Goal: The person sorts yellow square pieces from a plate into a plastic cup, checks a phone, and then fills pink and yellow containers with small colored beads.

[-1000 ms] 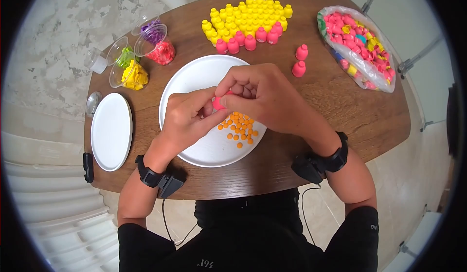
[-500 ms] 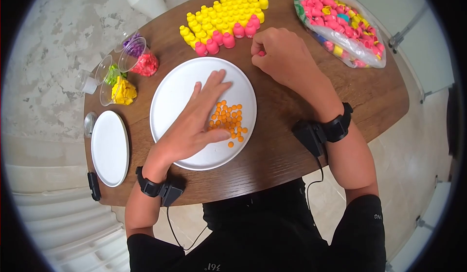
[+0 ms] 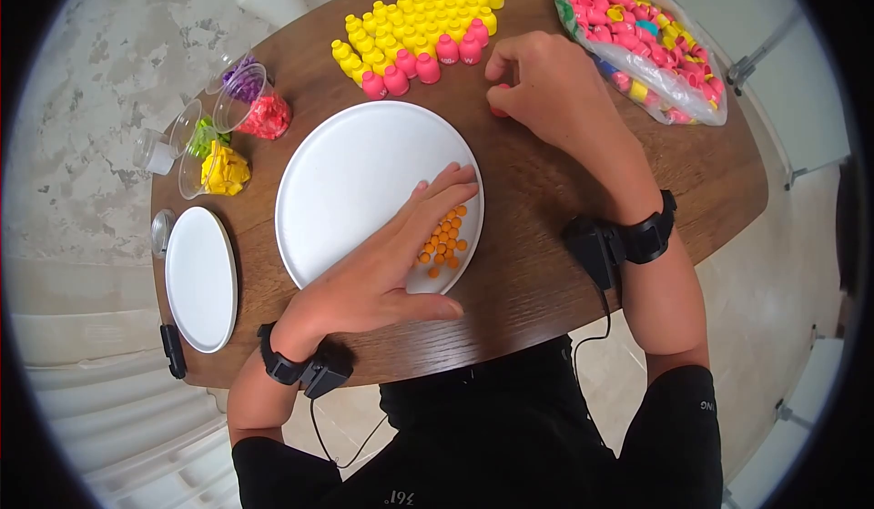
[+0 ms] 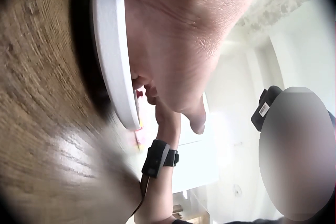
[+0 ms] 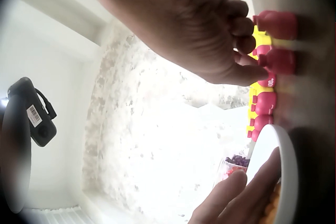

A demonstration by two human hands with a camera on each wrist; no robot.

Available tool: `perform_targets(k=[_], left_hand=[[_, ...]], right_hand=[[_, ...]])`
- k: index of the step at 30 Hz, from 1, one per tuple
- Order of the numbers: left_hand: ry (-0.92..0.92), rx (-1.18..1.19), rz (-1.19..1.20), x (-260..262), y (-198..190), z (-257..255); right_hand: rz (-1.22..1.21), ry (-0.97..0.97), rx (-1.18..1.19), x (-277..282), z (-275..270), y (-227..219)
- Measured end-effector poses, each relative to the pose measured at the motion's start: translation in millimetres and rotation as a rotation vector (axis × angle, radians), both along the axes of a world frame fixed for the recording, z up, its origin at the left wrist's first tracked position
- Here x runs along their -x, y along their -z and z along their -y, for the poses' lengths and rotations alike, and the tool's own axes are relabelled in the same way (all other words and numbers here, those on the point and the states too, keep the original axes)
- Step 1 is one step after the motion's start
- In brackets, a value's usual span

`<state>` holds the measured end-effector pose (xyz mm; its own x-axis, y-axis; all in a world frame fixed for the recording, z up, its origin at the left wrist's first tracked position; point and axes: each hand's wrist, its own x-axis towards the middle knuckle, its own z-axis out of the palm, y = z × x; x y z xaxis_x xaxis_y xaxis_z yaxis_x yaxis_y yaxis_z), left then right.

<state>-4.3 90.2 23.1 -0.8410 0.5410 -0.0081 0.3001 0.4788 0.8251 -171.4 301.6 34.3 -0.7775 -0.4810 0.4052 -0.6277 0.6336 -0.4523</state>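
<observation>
My left hand (image 3: 391, 263) is stretched over the near right part of a round white plate (image 3: 355, 163), fingers straight and thumb spread. Beside and partly under it lie several small round orange pieces (image 3: 446, 240). To the right of the plate, my right hand (image 3: 555, 86) pinches a small pink bottle (image 5: 281, 61) at its neck, between thumb and finger. That bottle stands upright on the table, mostly hidden by the hand in the head view. Another pink bottle (image 5: 278, 24) stands close by it.
Rows of yellow bottles (image 3: 414, 22) with pink bottles (image 3: 426, 67) in front stand at the back. A bag of pink and yellow pieces (image 3: 628, 45) lies back right. Clear cups (image 3: 191, 167) with coloured pieces and an oval-looking white plate (image 3: 200, 281) are on the left.
Both hands held a pink piece over the plate earlier. My right hand has moved right, off the plate. My left hand has let go, straightened and shifted across the orange pieces.
</observation>
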Motion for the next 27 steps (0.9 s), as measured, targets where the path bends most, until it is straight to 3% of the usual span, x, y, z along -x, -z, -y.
perform_targets(k=[6,9,14,20,27], left_hand=[[-0.095,-0.199,0.114,-5.2,-0.3,-6.1],[-0.137,-0.268,0.160,-7.4,1.7,-11.2],[-0.097,-0.288,0.166,-7.8,3.9,-10.9],[-0.161,-0.397,0.211,-9.2,0.1,-16.6],[-0.283,-0.373,0.054,-5.5,0.1,-4.9]], right_hand=[[-0.010,0.094,0.093,10.1,-3.3,0.7],[-0.173,0.119,0.103,14.6,-6.2,8.2],[0.026,0.058,0.010,13.1,-7.1,4.6],[0.021,-0.065,-0.004,9.3,-8.8,10.9],[0.073,-0.008,-0.142,7.4,-2.3,21.5]])
